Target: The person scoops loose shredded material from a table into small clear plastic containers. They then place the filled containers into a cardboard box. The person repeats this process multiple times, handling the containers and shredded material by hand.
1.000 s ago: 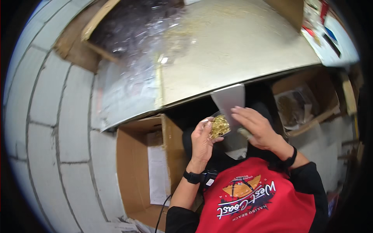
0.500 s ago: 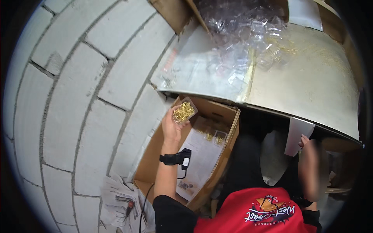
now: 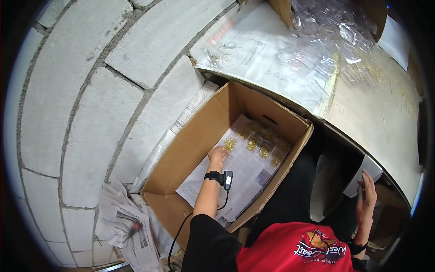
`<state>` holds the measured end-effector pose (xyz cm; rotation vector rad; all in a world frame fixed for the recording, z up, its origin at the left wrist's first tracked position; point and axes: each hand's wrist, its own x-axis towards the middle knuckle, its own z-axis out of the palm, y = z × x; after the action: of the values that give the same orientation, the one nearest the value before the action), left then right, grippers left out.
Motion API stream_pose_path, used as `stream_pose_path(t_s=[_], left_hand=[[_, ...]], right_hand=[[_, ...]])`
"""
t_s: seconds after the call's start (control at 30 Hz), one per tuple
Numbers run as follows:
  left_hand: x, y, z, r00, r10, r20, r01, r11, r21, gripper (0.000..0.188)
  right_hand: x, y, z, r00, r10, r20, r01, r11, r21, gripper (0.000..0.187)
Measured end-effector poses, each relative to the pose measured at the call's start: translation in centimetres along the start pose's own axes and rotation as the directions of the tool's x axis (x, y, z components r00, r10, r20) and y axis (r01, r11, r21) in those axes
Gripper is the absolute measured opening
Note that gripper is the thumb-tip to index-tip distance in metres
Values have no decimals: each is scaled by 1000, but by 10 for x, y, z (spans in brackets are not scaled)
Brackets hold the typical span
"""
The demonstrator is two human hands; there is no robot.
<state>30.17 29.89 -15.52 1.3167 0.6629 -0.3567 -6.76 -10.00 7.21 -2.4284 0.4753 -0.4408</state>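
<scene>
Down inside the cardboard box, my left hand (image 3: 217, 156) is closed on a small clear plastic box of gold-coloured metal pieces (image 3: 229, 144). It is low over the paper sheet (image 3: 204, 181) lining the bottom; whether it touches the paper I cannot tell. Several similar filled boxes (image 3: 265, 150) stand just to its right, by the far right corner. My right hand (image 3: 366, 197) is open at the right, fingers stretched upward, beside a pale stiff flap (image 3: 364, 176) hanging from the table edge. A fingertip appears to touch or overlap that flap.
The tall-walled cardboard box (image 3: 181, 147) stands between a pale block wall (image 3: 95, 122) and my legs. Beyond it, the covered table (image 3: 376, 113) carries a heap of clear plastic boxes (image 3: 335, 36) and scattered gold bits. Crumpled newspaper (image 3: 129, 226) lies at lower left.
My left hand has lowered the filled plastic box from above the cardboard box's far wall down into it. My right hand's fingers have straightened by the flap. The view has shifted.
</scene>
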Motion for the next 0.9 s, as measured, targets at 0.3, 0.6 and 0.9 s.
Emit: stream_pose_path(t_s=[0.3,0.6,0.9], left_hand=[[52,-70,-11,856,442,268,-476,472,742,4],[80,-77,-46,999,-15,44,2,958,285,44],[-71,76,81,800,481,359,-567,801,190,15]], right_hand=[[14,-12,21,989,20,149,3,988,-156,42],[21,-11,7,982,-77,171,112,973,-201,41],[26,61,-86,977,-44,-209,-60,884,-463,41]])
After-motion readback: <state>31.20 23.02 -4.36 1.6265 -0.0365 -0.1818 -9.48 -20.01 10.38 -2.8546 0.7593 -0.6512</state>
